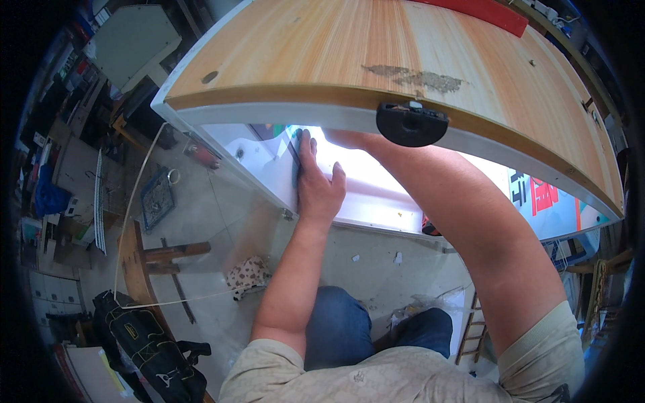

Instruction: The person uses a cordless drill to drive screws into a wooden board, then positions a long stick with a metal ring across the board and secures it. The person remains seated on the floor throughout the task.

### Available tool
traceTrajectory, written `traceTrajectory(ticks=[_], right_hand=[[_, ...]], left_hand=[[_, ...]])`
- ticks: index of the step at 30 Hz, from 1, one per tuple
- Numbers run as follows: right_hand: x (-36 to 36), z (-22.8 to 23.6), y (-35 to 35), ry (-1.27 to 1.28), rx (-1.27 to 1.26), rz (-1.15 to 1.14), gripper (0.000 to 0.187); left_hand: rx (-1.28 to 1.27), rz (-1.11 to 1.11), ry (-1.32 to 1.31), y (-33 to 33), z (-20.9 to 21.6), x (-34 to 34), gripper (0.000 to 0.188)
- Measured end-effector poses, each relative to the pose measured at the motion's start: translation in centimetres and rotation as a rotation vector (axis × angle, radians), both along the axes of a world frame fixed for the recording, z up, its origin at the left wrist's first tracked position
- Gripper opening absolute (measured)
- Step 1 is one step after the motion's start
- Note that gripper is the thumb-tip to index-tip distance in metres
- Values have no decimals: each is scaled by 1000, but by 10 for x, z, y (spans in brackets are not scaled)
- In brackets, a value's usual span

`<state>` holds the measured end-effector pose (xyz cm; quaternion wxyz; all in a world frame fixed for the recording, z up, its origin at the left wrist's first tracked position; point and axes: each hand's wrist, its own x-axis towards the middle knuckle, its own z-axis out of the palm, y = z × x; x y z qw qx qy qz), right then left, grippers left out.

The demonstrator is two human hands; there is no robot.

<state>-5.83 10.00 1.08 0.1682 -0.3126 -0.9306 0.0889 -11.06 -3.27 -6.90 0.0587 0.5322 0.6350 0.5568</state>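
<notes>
A large box-shaped cabinet with a wood-grain top (pixel 302 50) and a white frame stands before me, its inside brightly lit. My left hand (pixel 319 185) reaches in at the left, its fingers stretched upward against a dark-edged panel (pixel 297 158) and its thumb apart. Deeper inside goes my right arm (pixel 463 195), bent across the opening toward the left. The top's front edge and the glare hide my right hand's fingers, so what it touches does not show. A black half-round fitting (pixel 412 126) sits on the front edge, above the right forearm.
A black tool bag (pixel 151 346) lies at the lower left, near a wooden bench (pixel 178 252). A thin pale cord (pixel 139 181) loops beside them. On the floor are a spotted cloth (pixel 248 275) and white scraps. At the lower right stands a ladder-like wooden frame (pixel 471 332).
</notes>
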Motion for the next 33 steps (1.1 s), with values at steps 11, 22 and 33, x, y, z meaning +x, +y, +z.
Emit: traceTrajectory(ticks=[11,22,33], right_hand=[[-1,-4,0,9,7,-22,22],[-5,-9,5,7,22,-47,21],[43,20,-80,117,392,236,48]], left_hand=[[-56,14,-28,-2,1,1,77],[-105,36,-23,-5,6,3,77],[-70,69,134,-5,0,3,42]])
